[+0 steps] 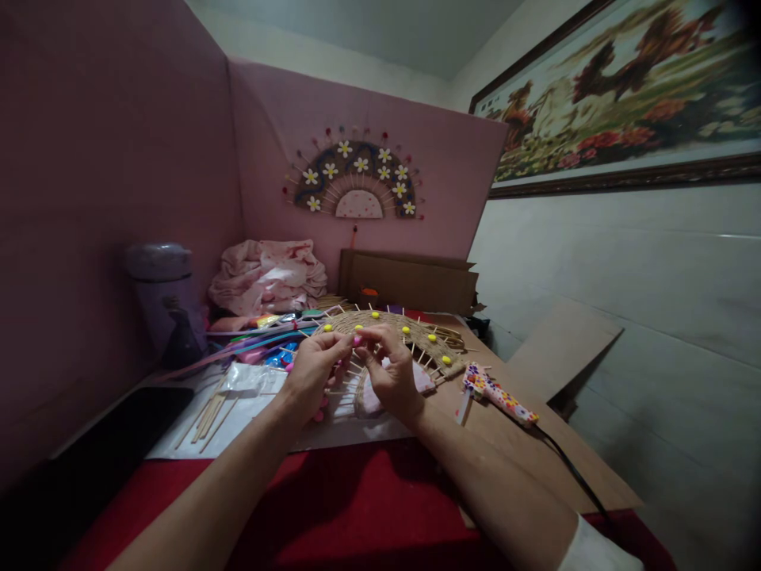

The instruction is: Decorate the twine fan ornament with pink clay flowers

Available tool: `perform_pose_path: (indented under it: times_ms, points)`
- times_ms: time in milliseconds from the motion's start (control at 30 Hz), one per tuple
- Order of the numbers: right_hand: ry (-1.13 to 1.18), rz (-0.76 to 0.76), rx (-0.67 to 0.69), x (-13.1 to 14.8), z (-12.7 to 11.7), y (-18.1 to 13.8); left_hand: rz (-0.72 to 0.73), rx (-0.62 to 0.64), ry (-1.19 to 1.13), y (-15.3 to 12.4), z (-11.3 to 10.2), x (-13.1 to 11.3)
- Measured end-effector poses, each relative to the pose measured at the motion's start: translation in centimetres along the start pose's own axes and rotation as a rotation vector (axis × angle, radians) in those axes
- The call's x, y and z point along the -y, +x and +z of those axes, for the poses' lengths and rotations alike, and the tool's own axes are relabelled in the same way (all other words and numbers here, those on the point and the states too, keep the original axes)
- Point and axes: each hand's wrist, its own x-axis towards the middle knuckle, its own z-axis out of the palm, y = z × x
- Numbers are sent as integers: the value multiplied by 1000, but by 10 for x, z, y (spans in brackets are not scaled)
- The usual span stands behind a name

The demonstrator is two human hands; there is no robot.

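A small pink lump (357, 341), which looks like modelling clay, is pinched between the fingertips of both hands. My left hand (318, 371) closes on it from the left, my right hand (392, 377) from the right. Behind and beneath them lies a half-round fan (345, 319) wrapped in brown twine, with thin sticks poking out and several yellow dots along its band. Its pale pink half-circle centre (425, 379) is partly covered by my right hand. More pink pieces (321, 411) show beside my left hand, partly hidden by it.
A flower-patterned glue gun (499, 396) with a black cord lies on the brown board at right. Wooden sticks (208, 416) rest on white paper at left, near a dark flat object (143, 416) and a lidded bottle (166, 305). A finished-looking fan (357, 178) hangs on the pink panel.
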Motion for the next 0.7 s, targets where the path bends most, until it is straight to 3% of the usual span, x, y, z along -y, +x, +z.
perform_pose_path:
  times_ms: [700]
  points:
    - [43, 33, -35, 0, 0, 2, 5, 17, -73, 3, -3, 5]
